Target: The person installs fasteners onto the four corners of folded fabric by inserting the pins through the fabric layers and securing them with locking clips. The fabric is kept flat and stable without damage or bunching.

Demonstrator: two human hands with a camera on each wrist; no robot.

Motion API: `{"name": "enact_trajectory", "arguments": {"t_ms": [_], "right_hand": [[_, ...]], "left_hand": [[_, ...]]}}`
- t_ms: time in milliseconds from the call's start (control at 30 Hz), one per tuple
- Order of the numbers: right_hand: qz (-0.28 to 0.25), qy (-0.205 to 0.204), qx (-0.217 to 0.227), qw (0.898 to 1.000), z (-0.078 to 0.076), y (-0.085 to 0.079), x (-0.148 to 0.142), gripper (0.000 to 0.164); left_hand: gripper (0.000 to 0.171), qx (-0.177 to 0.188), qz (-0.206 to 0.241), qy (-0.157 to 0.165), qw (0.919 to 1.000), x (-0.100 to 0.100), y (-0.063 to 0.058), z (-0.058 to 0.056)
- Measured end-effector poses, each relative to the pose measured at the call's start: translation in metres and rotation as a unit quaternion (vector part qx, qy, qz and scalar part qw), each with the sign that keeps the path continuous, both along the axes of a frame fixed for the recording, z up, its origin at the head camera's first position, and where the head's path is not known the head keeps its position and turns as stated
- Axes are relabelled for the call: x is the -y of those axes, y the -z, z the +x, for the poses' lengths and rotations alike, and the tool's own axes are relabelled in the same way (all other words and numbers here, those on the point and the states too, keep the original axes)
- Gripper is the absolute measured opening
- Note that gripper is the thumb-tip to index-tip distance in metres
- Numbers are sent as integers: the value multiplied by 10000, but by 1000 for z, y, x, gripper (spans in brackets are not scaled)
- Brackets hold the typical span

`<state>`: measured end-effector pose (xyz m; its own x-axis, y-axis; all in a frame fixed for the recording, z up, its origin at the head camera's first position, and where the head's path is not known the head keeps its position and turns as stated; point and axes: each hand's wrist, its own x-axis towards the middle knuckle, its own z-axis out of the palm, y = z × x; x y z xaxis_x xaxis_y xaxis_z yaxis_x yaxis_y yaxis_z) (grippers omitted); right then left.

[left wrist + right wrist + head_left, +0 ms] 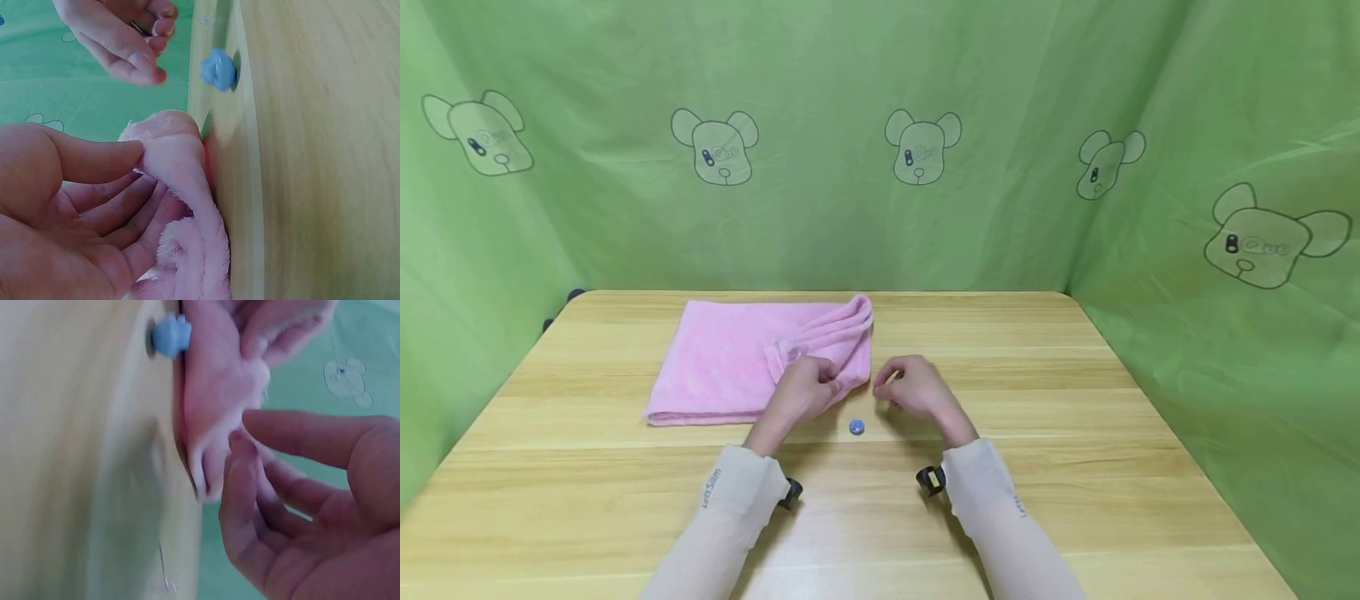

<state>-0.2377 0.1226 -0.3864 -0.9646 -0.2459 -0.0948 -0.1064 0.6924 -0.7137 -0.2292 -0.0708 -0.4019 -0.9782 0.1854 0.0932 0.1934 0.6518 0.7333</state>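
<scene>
My left hand (pixel 807 387) pinches the near right edge of a folded pink plush cloth (pixel 718 362) between thumb and fingers. In the left wrist view the held fold of the cloth (pixel 178 156) is raised off the table. To its right my right hand (pixel 916 387) hovers, fingers loosely bent. Thumb and forefinger come close together in the right wrist view, with nothing visible between the fingertips (pixel 240 440). A small, lumpy blue thing (pixel 857 427) sits on the table below and between the hands. One thin, shiny strand (pixel 164 569) shows near the tabletop; its kind is unclear.
The cloth's far right corner is bunched in ridges, and a small whitish, see-through thing (pixel 790 348) lies on it. The wooden table (pixel 1037 517) is enclosed by green curtains (pixel 820 233) printed with bear heads. A black wrist camera (pixel 931 481) is on the right wrist.
</scene>
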Motion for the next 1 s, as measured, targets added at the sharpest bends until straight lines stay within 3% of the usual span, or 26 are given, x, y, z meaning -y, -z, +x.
{"name": "enact_trajectory", "arguments": {"t_ms": [100,233,333,567,1000], "right_hand": [[325,507,-329,9976,-2,-4,-10,13],[677,774,-355,9941,-4,-8,-24,24],[975,739,-176,9923,-4,-9,-32,29],[1611,486,327,9852,-4,-5,-38,14],[1540,466,342,9864,-4,5,-35,11]], "left_hand": [[19,30,3,9,10000,0,0,0],[8,38,-82,-22,10000,0,-2,0],[8,52,-154,-58,9999,1,-2,0],[13,91,-135,-111,9998,1,-1,0],[11,160,-95,-92,9998,0,-1,0]]}}
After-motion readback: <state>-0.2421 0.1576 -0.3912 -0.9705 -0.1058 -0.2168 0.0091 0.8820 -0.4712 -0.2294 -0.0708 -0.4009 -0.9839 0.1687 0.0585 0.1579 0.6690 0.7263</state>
